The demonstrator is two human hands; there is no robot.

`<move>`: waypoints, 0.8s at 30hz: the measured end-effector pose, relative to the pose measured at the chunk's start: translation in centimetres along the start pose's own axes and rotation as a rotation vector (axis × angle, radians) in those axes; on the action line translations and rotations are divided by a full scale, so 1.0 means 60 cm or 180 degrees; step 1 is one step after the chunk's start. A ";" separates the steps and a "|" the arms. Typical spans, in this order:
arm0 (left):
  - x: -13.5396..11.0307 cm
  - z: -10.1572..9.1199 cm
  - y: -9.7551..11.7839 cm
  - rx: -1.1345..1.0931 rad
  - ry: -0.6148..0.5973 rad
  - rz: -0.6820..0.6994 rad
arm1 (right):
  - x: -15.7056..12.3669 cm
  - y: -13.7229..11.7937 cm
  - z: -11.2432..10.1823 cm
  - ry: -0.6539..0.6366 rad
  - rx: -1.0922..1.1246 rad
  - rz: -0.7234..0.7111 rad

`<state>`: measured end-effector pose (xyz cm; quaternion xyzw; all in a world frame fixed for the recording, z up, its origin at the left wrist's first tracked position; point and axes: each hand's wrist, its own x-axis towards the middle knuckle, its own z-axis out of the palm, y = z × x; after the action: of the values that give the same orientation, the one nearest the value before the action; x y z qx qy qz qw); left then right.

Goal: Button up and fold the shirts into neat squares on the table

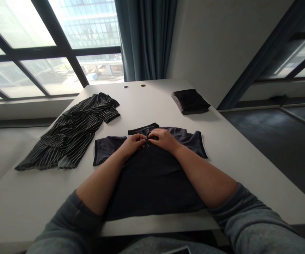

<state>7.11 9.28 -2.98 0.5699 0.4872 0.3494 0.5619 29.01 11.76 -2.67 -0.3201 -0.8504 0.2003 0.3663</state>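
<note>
A dark polo shirt (157, 183) with grey sleeves and black-and-white cuffs lies spread on the white table in front of me, its collar (143, 128) pointing away. Just below the collar, my left hand (135, 143) pinches one side of the button placket. My right hand (163, 139) meets it from the other side, fingers closed on the placket's other edge. Between the fingertips the cloth is mostly hidden. One small pale button (147, 145) shows right beneath them.
A black-and-white striped garment (73, 134) lies loosely crumpled at the left. Toward the back right sits a folded dark stack of cloth (190, 101). The white table (147, 102) has two round holes near its far edge, before a blue curtain (148, 38) and windows.
</note>
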 end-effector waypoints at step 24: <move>-0.004 0.006 0.000 -0.0051 -0.0099 0.0082 | -0.003 0.006 -0.005 0.0091 -0.0049 -0.0235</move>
<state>7.36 8.94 -2.99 0.5769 0.4683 0.3516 0.5694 29.45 11.94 -2.76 -0.2942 -0.8579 0.1754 0.3831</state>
